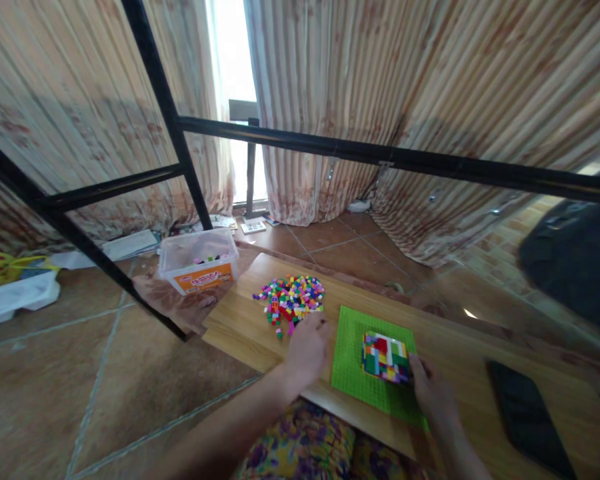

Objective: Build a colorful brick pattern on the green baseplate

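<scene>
A green baseplate (347, 360) lies on the wooden board, carrying a low, blocky toy-brick build (384, 358) in many colours. At the build's right side is my right hand (430, 387), its fingers curled and gripping that edge. My left hand (307, 347) is between the baseplate and a loose pile of small toy bricks (297, 293), close to the pile's near edge. Its fingers are bent together, and whatever lies between the fingertips is too small and blurred to name.
A clear plastic tub (200, 260) with an orange label and some bricks inside stands on the floor at the left. A dark phone (530, 417) lies on the wooden board (460, 360) at right. A black metal frame (300, 139) crosses in front of striped curtains (330, 73).
</scene>
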Motion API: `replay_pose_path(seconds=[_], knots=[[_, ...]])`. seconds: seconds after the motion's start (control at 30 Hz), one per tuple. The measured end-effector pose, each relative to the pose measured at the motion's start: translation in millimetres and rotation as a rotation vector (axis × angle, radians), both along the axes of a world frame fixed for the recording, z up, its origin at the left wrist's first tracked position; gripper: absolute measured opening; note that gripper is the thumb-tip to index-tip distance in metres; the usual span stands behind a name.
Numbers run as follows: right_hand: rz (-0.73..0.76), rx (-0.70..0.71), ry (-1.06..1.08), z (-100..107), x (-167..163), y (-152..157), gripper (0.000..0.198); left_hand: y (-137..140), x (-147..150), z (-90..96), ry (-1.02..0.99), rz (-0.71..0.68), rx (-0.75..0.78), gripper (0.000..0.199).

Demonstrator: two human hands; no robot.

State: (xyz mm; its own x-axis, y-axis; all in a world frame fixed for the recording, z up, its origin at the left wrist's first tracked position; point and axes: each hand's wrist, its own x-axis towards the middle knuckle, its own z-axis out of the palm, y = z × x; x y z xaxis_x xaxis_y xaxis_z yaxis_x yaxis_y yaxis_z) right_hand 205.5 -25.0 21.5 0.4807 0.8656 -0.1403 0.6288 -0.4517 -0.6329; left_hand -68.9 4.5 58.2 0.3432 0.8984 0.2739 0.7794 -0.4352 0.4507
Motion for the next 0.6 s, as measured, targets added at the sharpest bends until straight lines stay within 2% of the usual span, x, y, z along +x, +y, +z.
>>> replay_pose_path(seconds=[0.1, 0.2, 0.37, 0.6], knots=[[-0.013, -0.026, -0.017, -4.0, 3.0, 0.9, 0.064, 17.0, -58.3, -5.9, 0.041, 0.146, 0.004, 0.026], [-0.039, -0.053, -0.054, -7.9, 5.2, 1.7, 0.064, 29.5, -90.5, -10.2, 0.104, 0.126, 0.011, 0.031], [-0.072, -0.026, -0.076, -9.0, 3.1, 0.8, 0.062, 41.2, -94.5, -12.6, 0.184, 0.053, 0.032, 0.024], [-0.102, 0.058, -0.071, -9.9, -2.5, -0.7, 0.056, 49.8, -95.3, -15.4, 0.194, 0.002, 0.07, 0.017]])
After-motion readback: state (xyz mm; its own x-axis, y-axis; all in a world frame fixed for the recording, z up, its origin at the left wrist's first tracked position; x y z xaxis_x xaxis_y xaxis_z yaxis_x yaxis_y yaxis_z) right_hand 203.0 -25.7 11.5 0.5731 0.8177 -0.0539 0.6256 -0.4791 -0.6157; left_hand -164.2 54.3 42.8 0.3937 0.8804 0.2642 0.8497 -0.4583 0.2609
